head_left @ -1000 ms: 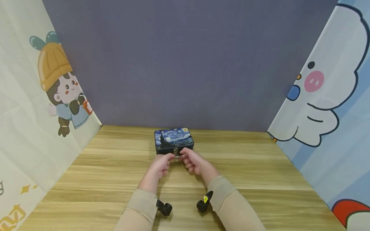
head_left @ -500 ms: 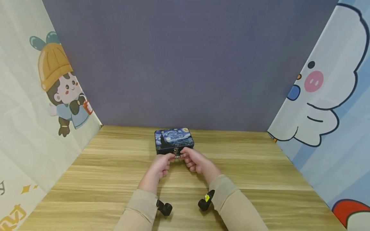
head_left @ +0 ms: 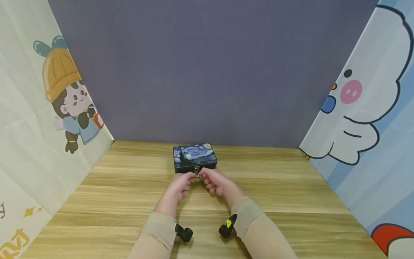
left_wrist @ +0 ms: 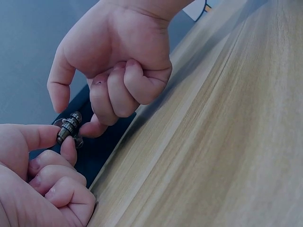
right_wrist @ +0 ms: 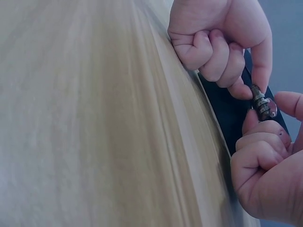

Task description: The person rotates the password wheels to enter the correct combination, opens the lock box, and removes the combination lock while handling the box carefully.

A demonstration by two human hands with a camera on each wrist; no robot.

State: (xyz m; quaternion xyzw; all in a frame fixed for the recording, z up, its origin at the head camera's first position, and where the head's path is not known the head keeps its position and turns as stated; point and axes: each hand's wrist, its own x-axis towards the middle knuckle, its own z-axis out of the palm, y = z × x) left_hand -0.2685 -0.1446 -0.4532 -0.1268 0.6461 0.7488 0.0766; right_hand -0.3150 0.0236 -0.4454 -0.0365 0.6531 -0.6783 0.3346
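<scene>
A small tin box [head_left: 194,155] with a swirling blue night-sky picture on its lid lies closed near the back of the table. At its front clasp hangs a small metal combination padlock [left_wrist: 69,126] with number dials. My left hand [head_left: 179,184] pinches one end of the padlock between thumb and index finger, its other fingers curled. On the opposite side, my right hand [head_left: 218,182] holds its thumb and index finger apart around the dial end, with a gap to the padlock in the wrist views. Its remaining fingers are folded.
The box rests on a wood-grain table [head_left: 275,187], with a grey-blue panel [head_left: 207,72] standing behind. Cartoon-printed sheets flank it at left [head_left: 29,136] and right [head_left: 388,144]. Each sleeve cuff carries a black wrist camera [head_left: 185,234].
My right hand shifts slightly outward, then back left toward the padlock, its fingertips now closer to it. The left hand and the box stay in place.
</scene>
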